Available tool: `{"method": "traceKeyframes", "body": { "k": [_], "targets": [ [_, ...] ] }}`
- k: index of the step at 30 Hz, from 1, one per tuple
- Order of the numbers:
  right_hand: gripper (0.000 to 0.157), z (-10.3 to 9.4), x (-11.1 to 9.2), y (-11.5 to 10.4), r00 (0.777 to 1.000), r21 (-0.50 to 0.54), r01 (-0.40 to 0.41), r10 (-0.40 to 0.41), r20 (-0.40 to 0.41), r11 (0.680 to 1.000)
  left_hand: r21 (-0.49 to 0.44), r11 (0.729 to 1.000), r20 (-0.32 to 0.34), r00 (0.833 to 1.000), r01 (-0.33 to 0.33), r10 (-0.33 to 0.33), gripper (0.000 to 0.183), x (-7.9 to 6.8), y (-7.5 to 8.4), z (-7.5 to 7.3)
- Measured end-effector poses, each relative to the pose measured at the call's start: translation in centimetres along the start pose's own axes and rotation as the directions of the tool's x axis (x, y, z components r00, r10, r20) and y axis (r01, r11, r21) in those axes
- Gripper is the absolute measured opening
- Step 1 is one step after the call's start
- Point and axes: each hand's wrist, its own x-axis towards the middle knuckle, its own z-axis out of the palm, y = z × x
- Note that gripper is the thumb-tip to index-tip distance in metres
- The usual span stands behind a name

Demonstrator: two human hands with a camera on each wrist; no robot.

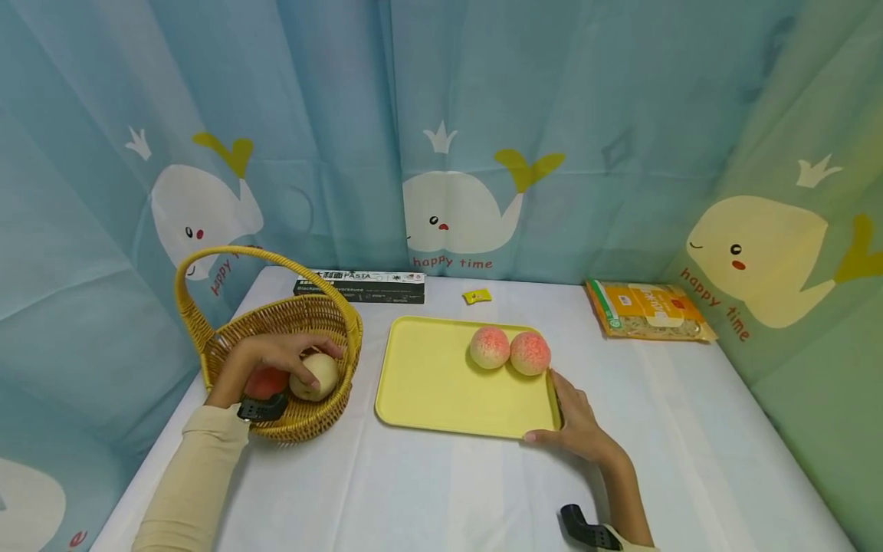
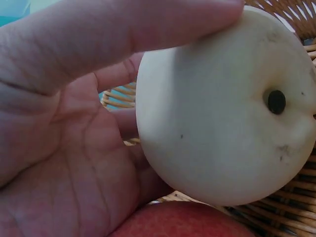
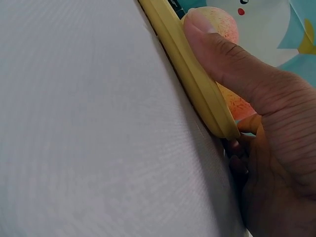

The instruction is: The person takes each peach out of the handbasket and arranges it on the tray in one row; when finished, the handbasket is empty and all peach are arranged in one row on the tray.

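In the wicker basket (image 1: 324, 425), my left hand (image 1: 279, 354) grips a pale round fruit (image 1: 319, 376). The left wrist view shows this fruit (image 2: 212, 123) with a dark stem spot, my thumb across its top and fingers behind it. Beside it in the basket lies a red fruit (image 1: 266, 382), partly hidden by my left wrist. My right hand (image 1: 576, 422) holds the near right corner of a yellow tray (image 1: 441, 383), thumb on the rim in the right wrist view. Two pink-and-cream peaches (image 1: 490, 347) sit side by side on the tray, toward its far right.
A dark pasta box (image 1: 372, 290) lies behind the basket, near the curtain. A small yellow wrapped candy (image 1: 477, 296) is beyond the tray. At the back right lies an orange food packet (image 1: 648, 310). The basket's tall handle (image 1: 265, 253) arches over its opening.
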Motion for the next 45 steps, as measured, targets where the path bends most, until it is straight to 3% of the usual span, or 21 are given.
{"method": "traceKeyframes", "body": {
  "k": [7,10,14,25,37,45],
  "targets": [
    [0.123,-0.1,-0.1,-0.1,0.999,-0.016,-0.030,0.030,0.011,0.999,0.069,0.998,0.056,0.998,-0.002,-0.002,0.063,0.0,0.5,-0.3],
    [0.124,-0.2,-0.2,-0.2,0.999,-0.020,-0.044,0.044,0.018,0.999,0.063,0.998,0.051,0.998,0.028,-0.032,0.060,0.1,0.6,-0.2],
    [0.123,-0.3,-0.2,-0.3,0.999,-0.018,-0.047,0.048,0.022,0.999,0.032,0.997,0.021,0.998,0.065,-0.065,0.057,0.3,0.6,0.0],
    [0.124,-0.2,-0.2,-0.4,0.998,-0.021,-0.057,0.057,0.027,0.998,-0.020,0.999,-0.053,0.997,0.050,-0.051,0.056,0.4,0.1,0.2],
    [0.124,-0.4,-0.1,-0.3,0.998,-0.023,-0.053,0.053,0.022,0.998,-0.005,1.000,-0.133,0.991,-0.024,0.023,0.050,0.6,-0.1,-0.1],
    [0.124,-0.4,-0.1,-0.3,0.999,-0.020,-0.045,0.045,0.024,0.999,-0.089,0.993,-0.220,0.974,-0.082,0.061,0.048,0.5,-0.5,-0.1]
  ]
}}
